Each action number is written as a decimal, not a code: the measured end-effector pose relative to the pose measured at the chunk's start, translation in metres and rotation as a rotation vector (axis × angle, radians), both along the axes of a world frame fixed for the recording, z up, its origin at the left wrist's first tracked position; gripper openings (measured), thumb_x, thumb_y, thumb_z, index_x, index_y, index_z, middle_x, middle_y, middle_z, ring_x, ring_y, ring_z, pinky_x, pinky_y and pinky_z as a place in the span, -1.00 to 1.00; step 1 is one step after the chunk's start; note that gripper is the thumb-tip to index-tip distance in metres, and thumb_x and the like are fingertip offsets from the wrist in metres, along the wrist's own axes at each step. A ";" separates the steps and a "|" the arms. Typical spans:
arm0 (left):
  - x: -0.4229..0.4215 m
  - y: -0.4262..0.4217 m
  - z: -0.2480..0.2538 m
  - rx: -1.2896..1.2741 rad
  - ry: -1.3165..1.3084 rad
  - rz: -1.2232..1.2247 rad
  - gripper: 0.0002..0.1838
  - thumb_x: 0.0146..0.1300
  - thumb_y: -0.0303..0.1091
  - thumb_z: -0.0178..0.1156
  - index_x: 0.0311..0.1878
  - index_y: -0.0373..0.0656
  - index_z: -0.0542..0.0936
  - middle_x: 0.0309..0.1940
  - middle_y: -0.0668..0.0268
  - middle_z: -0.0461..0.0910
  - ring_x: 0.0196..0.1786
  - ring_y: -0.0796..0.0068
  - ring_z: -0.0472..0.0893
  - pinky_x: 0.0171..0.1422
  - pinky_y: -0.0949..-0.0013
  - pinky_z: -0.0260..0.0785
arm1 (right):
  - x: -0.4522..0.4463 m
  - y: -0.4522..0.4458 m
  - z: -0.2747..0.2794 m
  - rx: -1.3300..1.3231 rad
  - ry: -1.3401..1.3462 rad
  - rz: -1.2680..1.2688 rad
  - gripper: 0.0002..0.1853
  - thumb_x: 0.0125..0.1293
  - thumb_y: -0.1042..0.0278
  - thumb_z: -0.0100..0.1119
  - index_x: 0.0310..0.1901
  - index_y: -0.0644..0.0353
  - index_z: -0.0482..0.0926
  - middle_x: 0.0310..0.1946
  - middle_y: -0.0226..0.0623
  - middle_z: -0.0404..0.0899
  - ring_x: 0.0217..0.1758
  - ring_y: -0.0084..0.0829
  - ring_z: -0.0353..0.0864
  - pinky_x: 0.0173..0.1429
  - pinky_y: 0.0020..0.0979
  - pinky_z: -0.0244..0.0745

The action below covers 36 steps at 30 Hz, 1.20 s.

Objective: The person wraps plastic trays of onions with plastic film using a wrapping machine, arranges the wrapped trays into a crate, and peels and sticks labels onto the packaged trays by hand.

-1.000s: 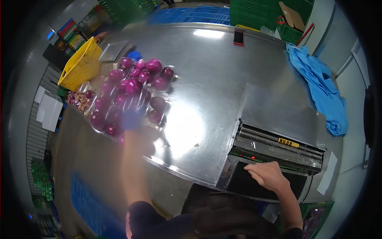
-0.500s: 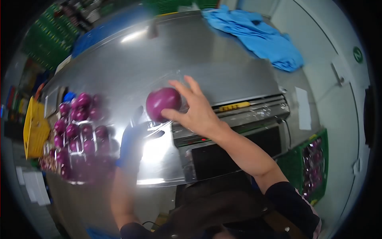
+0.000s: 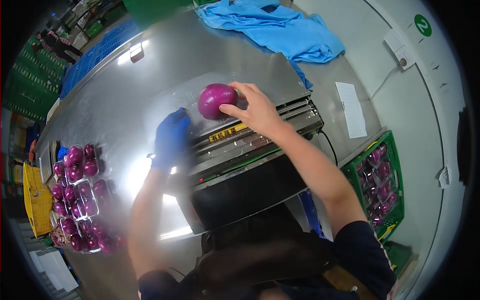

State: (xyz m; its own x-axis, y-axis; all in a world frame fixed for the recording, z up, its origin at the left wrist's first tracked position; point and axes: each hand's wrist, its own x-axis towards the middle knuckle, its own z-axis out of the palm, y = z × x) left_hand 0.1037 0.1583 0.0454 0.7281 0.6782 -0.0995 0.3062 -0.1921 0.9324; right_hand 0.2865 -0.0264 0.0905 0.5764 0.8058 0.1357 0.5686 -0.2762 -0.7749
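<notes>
My right hand (image 3: 255,107) is bare, with its fingers and thumb wrapped around the right side of a large purple onion (image 3: 216,101). The onion is over a sheet of clear film (image 3: 187,85) spread on the metal table; I cannot tell whether it touches it. To the left, my left hand (image 3: 172,135) wears a blue glove and is smeared by motion, so its finger pose is unclear. Just below the onion lies a film-wrapping machine (image 3: 240,182) with rollers and a yellow label strip (image 3: 227,133).
Clear trays of purple onions (image 3: 75,195) stand on the table's left, near a yellow basket (image 3: 37,200). A blue cloth (image 3: 280,30) lies at the back. On the right are a paper sheet (image 3: 351,110) and a green crate (image 3: 397,175) of packed onions.
The view has shifted, and the table and trays appear further left. My right hand still grips the onion, now above the machine's rollers. My gloved left hand is raised higher in the view.
</notes>
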 end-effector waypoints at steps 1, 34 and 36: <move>-0.005 0.006 -0.002 0.034 0.024 -0.019 -0.61 0.27 -0.37 0.10 0.16 -0.23 0.52 -0.10 0.20 0.62 -0.10 0.35 0.62 0.07 0.34 0.44 | 0.008 -0.008 -0.001 0.020 0.022 0.082 -0.32 0.16 -0.16 0.28 0.20 0.10 0.40 0.12 -0.08 0.41 0.05 -0.13 0.53 0.14 -0.20 0.42; -0.118 0.016 0.129 0.201 -0.549 0.175 -0.68 0.43 -0.31 -0.05 0.02 -0.35 0.54 0.04 0.04 0.57 0.02 0.27 0.61 0.17 0.24 0.42 | 0.083 -0.092 0.100 0.566 -0.229 0.109 -0.83 0.36 0.52 0.06 -0.08 0.33 0.59 -0.23 -0.19 0.67 -0.20 -0.40 0.70 -0.03 -0.46 0.57; -0.051 0.023 0.144 0.284 -0.585 0.212 -0.61 0.47 -0.23 -0.10 0.18 -0.31 0.43 0.23 0.04 0.42 0.24 0.21 0.46 0.39 0.16 0.23 | 0.090 -0.037 0.099 0.672 -0.287 0.046 -0.72 0.35 0.34 0.12 0.02 0.31 0.53 -0.07 -0.15 0.60 -0.01 -0.33 0.64 0.16 -0.38 0.49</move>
